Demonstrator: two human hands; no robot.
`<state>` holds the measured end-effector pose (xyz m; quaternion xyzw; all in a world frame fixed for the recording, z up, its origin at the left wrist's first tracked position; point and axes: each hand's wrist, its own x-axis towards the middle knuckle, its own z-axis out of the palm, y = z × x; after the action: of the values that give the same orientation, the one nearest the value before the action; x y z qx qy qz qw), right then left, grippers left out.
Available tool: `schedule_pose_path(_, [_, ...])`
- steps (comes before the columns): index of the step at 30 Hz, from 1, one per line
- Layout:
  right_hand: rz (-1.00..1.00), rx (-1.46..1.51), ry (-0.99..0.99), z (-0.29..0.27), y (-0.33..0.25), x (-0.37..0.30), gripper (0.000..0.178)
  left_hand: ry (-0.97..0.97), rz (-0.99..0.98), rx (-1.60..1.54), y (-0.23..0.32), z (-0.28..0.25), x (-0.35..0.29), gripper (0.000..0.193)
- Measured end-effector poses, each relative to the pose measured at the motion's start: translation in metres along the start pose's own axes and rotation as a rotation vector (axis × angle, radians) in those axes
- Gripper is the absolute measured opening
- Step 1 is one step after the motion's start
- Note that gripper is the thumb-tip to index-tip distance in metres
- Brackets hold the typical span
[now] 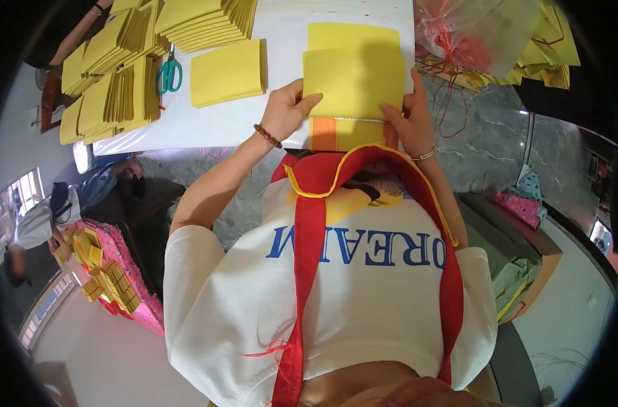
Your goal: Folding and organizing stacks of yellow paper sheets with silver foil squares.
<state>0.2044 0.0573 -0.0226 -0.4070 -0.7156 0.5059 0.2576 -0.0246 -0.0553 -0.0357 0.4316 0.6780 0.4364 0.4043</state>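
A sheaf of yellow paper (353, 85) lies in front of me at the table's near edge, its flat face toward me. My left hand (288, 112) grips its left side, thumb on top and fingers hidden at the edge. On the opposite side, my right hand (412, 115) holds it with the thumb over the lower corner and the fingers along the right edge. Another yellow sheet (353, 34) shows beyond it. Below it, nearer my body, is a yellow piece with orange bands (326, 134). A folded yellow paper bundle (227, 73) rests left of my hands.
Teal-handled scissors (169, 76) lie on the white table (282, 34) beside several stacks of yellow paper (119, 95). A clear plastic bag (471, 34) with red string sits at right, next to more yellow paper. At left, another person (37, 224) is near a pink cloth holding yellow bundles.
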Motion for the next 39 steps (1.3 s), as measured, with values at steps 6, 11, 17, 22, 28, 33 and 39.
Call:
schedule_pose_path(6, [0.06, -0.168, -0.045, -0.002, -0.004, 0.002, 0.046, 0.026, -0.022, -0.317, -0.006, 0.005, 0.007, 0.055])
schedule_pose_path(11, [0.026, -0.103, -0.007, 0.002, 0.008, 0.006, 0.044, 0.028, -0.088, -0.174, 0.008, 0.001, 0.009, 0.069])
schedule_pose_path(17, [0.067, -0.218, -0.002, 0.003, 0.004, 0.008, 0.045, 0.189, 0.152, 0.42, 0.028, -0.003, 0.008, 0.069])
schedule_pose_path(22, [0.057, -0.167, 0.036, 0.006, 0.01, 0.007, 0.045, 0.223, 0.615, 1.034, 0.063, 0.022, 0.007, 0.057])
schedule_pose_path(28, [0.11, -0.232, 0.011, 0.007, -0.001, 0.006, 0.042, -0.034, 0.736, 0.995, 0.025, 0.048, 0.013, 0.058])
schedule_pose_path(33, [-0.222, -0.51, 0.14, 0.009, -0.007, -0.012, 0.047, -0.044, 0.728, 1.018, 0.021, 0.052, 0.015, 0.06])
schedule_pose_path(39, [-0.464, -0.926, -0.086, 0.015, 0.024, -0.038, 0.062, -0.113, 0.703, 1.029, 0.027, 0.048, 0.015, 0.063])
